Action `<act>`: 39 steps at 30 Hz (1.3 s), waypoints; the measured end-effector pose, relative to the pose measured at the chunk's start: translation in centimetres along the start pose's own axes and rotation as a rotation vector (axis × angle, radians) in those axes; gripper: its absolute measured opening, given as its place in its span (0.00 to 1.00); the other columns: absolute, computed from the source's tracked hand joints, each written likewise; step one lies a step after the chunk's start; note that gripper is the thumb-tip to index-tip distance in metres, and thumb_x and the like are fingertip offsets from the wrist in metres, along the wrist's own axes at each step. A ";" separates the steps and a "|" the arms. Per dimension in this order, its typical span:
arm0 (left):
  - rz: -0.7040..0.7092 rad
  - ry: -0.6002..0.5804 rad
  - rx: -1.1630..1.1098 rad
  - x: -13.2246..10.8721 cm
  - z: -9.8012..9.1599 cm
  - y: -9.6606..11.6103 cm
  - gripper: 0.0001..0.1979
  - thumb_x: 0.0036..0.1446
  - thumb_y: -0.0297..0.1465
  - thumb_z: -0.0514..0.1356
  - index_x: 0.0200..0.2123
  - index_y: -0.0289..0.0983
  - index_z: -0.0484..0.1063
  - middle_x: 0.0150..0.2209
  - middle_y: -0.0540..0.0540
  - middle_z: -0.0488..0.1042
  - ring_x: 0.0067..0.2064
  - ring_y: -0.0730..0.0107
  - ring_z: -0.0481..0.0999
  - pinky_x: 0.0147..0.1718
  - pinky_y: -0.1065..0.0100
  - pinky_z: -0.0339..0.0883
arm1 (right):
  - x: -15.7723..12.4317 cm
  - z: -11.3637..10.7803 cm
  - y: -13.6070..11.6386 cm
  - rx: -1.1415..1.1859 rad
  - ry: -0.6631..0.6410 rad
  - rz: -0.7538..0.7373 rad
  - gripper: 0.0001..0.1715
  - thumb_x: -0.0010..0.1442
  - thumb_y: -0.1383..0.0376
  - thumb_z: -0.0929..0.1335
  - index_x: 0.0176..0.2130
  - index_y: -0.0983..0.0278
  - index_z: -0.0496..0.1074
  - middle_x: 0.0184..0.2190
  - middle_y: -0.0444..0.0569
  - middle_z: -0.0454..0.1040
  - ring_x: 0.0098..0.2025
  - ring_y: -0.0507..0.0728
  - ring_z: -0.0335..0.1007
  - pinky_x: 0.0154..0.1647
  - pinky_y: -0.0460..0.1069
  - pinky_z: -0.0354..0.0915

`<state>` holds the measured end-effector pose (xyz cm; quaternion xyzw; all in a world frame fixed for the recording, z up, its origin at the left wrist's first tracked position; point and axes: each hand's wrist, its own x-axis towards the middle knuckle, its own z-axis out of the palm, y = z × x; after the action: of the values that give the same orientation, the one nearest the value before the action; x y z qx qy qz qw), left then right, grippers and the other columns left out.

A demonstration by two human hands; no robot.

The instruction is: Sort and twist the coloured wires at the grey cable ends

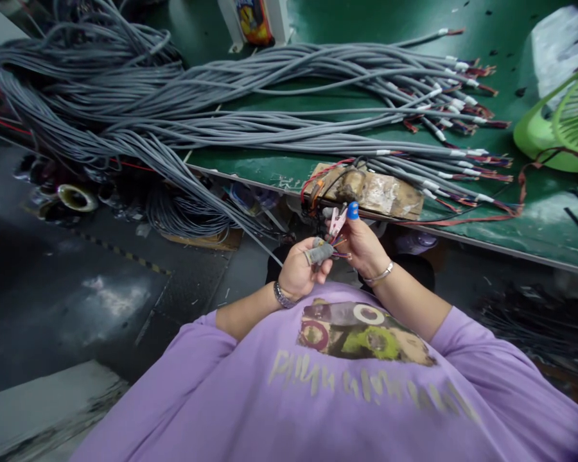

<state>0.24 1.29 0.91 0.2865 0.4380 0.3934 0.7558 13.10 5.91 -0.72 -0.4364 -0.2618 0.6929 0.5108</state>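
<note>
In front of my body, my left hand [296, 273] is closed around the end of a grey cable. Worn grey covering wraps its thumb and finger. Thin coloured wires [341, 255] stick out of the cable end towards my right hand [363, 247]. That hand is closed, with a blue cover on one fingertip, and pinches a small pale pink clip [337, 222]. Its lower fingers are partly hidden, so whether they touch the wires is unclear. Just beyond both hands, a taped wooden block [383, 194] lies at the table edge with red and black leads around it.
Long bundles of grey cables [270, 70] cover the green table [553, 224], their stripped ends [481, 115] pointing right. A green fan [542, 131] and a plastic bag [561, 48] are at the right. More coiled cable [187, 218] lies below the table.
</note>
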 end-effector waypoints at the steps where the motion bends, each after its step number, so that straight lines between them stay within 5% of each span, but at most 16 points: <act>1: -0.002 0.000 0.003 0.0 0.0 -0.1 0.21 0.42 0.44 0.70 0.26 0.38 0.63 0.15 0.54 0.68 0.11 0.80 0.60 0.10 0.76 0.44 | 0.0 0.1 -0.1 0.006 0.015 0.002 0.39 0.45 0.30 0.69 0.31 0.61 0.71 0.25 0.45 0.72 0.27 0.53 0.67 0.29 0.48 0.65; 7: -0.019 0.010 0.019 -0.1 0.1 -0.1 0.22 0.40 0.44 0.70 0.26 0.38 0.63 0.15 0.54 0.68 0.11 0.80 0.60 0.09 0.77 0.43 | -0.2 0.3 -0.3 0.093 0.040 0.049 0.35 0.48 0.33 0.71 0.31 0.61 0.71 0.26 0.46 0.74 0.29 0.54 0.70 0.30 0.48 0.67; 15: 0.009 -0.006 0.016 -1.2 0.2 -0.2 0.20 0.43 0.43 0.69 0.26 0.37 0.64 0.16 0.53 0.71 0.11 0.79 0.62 0.09 0.77 0.44 | -0.8 -0.8 -0.7 0.247 -0.122 0.217 0.36 0.55 0.33 0.65 0.32 0.62 0.73 0.27 0.47 0.78 0.24 0.51 0.68 0.25 0.47 0.66; 21: 0.111 0.046 0.015 -1.3 0.9 -0.3 0.19 0.45 0.42 0.68 0.25 0.37 0.64 0.17 0.53 0.71 0.12 0.80 0.63 0.10 0.78 0.44 | -0.9 -0.7 -0.9 0.212 -0.065 0.166 0.23 0.55 0.46 0.74 0.32 0.63 0.73 0.27 0.45 0.78 0.23 0.49 0.68 0.23 0.45 0.64; 29: 0.122 0.066 -0.025 -0.4 0.8 -0.3 0.21 0.44 0.44 0.69 0.26 0.38 0.63 0.17 0.54 0.71 0.12 0.79 0.63 0.10 0.77 0.46 | -0.8 -0.3 -0.7 0.212 -0.025 0.121 0.26 0.50 0.45 0.77 0.30 0.63 0.70 0.24 0.43 0.75 0.22 0.49 0.67 0.22 0.44 0.64; 39: 0.086 0.060 -0.019 -0.3 0.5 -0.6 0.21 0.43 0.43 0.69 0.26 0.37 0.64 0.17 0.54 0.71 0.12 0.80 0.64 0.10 0.77 0.45 | -0.8 -0.3 -0.6 0.260 -0.004 0.156 0.20 0.56 0.48 0.74 0.35 0.63 0.75 0.31 0.45 0.81 0.24 0.50 0.70 0.24 0.45 0.66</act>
<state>0.85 0.67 0.80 0.2861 0.4441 0.4380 0.7274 13.77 5.35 -0.10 -0.3841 -0.1361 0.7594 0.5072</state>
